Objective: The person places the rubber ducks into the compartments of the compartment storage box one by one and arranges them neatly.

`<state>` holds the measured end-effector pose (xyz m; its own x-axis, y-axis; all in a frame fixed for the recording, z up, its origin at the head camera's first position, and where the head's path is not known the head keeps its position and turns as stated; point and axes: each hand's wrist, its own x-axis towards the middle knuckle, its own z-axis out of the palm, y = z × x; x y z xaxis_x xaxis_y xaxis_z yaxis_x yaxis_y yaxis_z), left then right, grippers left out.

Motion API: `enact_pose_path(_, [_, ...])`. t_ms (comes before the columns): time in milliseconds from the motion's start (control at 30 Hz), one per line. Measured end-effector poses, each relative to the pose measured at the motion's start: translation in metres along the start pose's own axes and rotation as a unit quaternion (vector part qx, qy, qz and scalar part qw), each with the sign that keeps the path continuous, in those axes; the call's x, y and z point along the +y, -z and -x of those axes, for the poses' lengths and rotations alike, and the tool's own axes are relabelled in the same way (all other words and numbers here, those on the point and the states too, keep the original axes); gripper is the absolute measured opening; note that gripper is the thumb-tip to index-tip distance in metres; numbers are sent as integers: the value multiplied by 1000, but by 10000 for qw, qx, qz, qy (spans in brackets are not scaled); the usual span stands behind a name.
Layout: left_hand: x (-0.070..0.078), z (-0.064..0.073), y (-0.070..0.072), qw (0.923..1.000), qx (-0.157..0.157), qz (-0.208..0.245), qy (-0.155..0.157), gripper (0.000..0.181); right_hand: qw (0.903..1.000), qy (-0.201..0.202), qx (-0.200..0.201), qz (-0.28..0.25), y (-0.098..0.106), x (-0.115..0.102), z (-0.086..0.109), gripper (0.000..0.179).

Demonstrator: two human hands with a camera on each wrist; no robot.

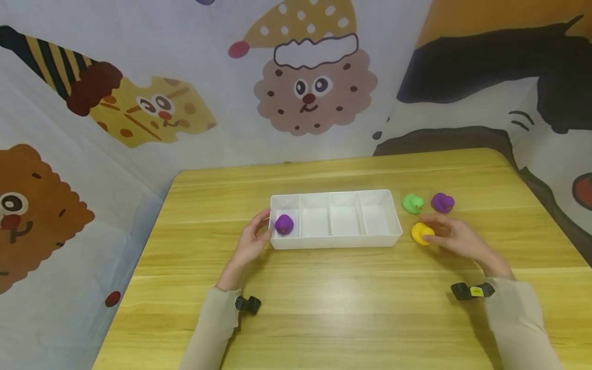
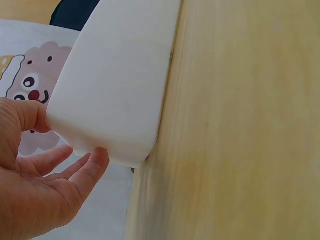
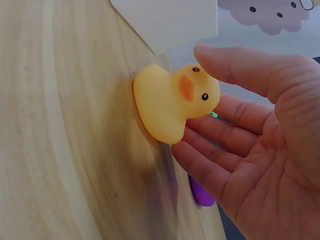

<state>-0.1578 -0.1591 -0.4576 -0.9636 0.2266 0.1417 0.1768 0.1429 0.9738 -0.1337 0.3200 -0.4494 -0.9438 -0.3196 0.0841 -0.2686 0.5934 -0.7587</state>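
Observation:
A long white tray point(image 1: 337, 241) with several compartments lies on the table, and a purple toy duck point(image 1: 284, 224) sits in its leftmost compartment. At the tray's left end, my left hand point(image 1: 252, 240) touches the outside with thumb and fingertips; the left wrist view shows this hand point(image 2: 50, 185) against the tray's end point(image 2: 107, 145). To the right of the tray, my right hand point(image 1: 455, 236) is around a yellow toy duck point(image 1: 421, 234) standing on the table. In the right wrist view, the thumb is at the duck's head point(image 3: 207, 95), with loosely bent fingers point(image 3: 210, 165) behind it.
A green toy duck point(image 1: 413, 203) and another purple toy duck point(image 1: 443, 202) stand beyond the yellow one, right of the tray. The wooden table point(image 1: 342, 303) meets a cartoon-printed cloth point(image 1: 222, 149) at the back. Each wrist wears a small black camera.

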Motion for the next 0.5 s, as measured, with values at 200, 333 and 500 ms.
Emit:
enact_pose_path(200, [0, 0, 0, 10000, 3, 32, 12, 53, 9998, -66, -112, -151, 0, 6, 1, 46])
enact_pose_path(333, [0, 0, 0, 10000, 5, 27, 13, 53, 9997, -91, -120, -172, 0, 8, 1, 45])
enact_pose_path(500, [0, 0, 0, 10000, 16, 43, 22, 53, 9998, -201, -73, -29, 0, 6, 2, 43])
